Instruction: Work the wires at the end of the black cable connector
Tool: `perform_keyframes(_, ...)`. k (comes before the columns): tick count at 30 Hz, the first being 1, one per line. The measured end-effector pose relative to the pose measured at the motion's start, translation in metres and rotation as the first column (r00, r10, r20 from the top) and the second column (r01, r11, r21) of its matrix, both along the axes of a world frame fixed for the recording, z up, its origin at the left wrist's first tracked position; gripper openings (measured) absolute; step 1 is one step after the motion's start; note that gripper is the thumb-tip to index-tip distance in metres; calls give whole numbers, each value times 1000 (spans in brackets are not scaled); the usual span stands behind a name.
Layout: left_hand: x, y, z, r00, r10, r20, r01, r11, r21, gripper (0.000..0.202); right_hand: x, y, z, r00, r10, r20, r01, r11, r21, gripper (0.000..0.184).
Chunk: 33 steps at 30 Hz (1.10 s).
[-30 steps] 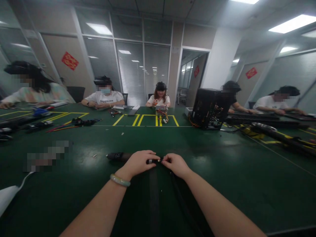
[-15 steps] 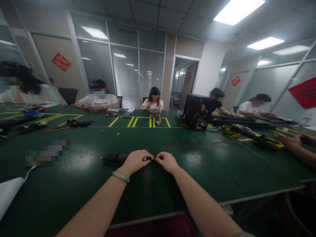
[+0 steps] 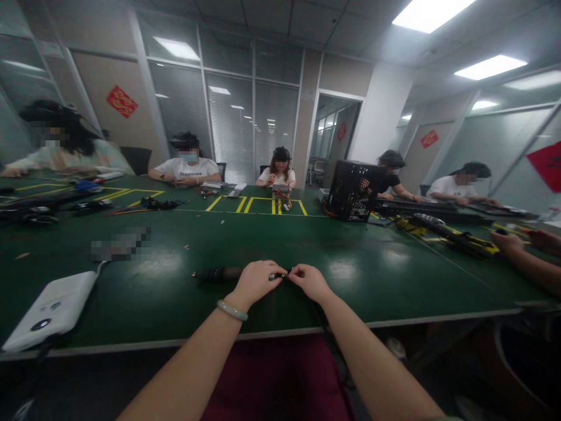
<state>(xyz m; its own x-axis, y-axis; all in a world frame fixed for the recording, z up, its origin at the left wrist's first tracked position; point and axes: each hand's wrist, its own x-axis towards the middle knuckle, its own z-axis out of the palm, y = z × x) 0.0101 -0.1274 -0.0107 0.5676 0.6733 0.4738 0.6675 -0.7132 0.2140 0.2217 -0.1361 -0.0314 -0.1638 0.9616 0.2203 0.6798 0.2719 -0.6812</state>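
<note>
A dark, pen-shaped electric screwdriver lies level just over the green table, its metal tip pointing left. My left hand is closed round its rear part. My right hand pinches the end of a black cable right at the screwdriver's back end. Between the two hands shows a small dark piece with a bright metal spot. Fingertips hide whether the cable end sits in the screwdriver or only touches it. From my right hand the cable drops over the table's front edge.
A white power bank lies at the left front. Beyond stand a black computer case, a power supply with coloured wires, and bundled cables. Black-and-yellow parts lie right, near another person's hands. Several people sit around.
The view has tilted down and swung slightly left, so more of the white power bank and the table's front edge shows. Both hands stay together at the screwdriver's back end.
</note>
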Motion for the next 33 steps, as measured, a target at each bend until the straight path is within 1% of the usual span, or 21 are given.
perform_keyframes(5, 0, -11, -1, 1000, -5, 3, 4, 1000, 14, 18, 0, -13, 1, 1000, -18, -13, 18, 1000, 19, 17)
perform_keyframes(11, 0, -16, 0, 1000, -3, -4, 3, 999, 34, 18, -1, -17, 1, 999, -50, -13, 50, 998, 34, 21)
perform_keyframes(21, 9, -15, 0, 1000, 21, 6, -21, 997, 75, 12, 0, -10, -3, 999, -20, -38, 22, 998, 52, 21)
perform_keyframes(28, 11, -14, -1, 1000, 7, -4, -6, 998, 59, 13, 2, -2, -11, 998, -3, -63, 6, 999, 42, 23)
perform_keyframes(33, 11, -15, -2, 1000, 4, -10, -3, 999, 54, 14, 3, -2, -10, 999, -3, -53, 5, 999, 40, 23)
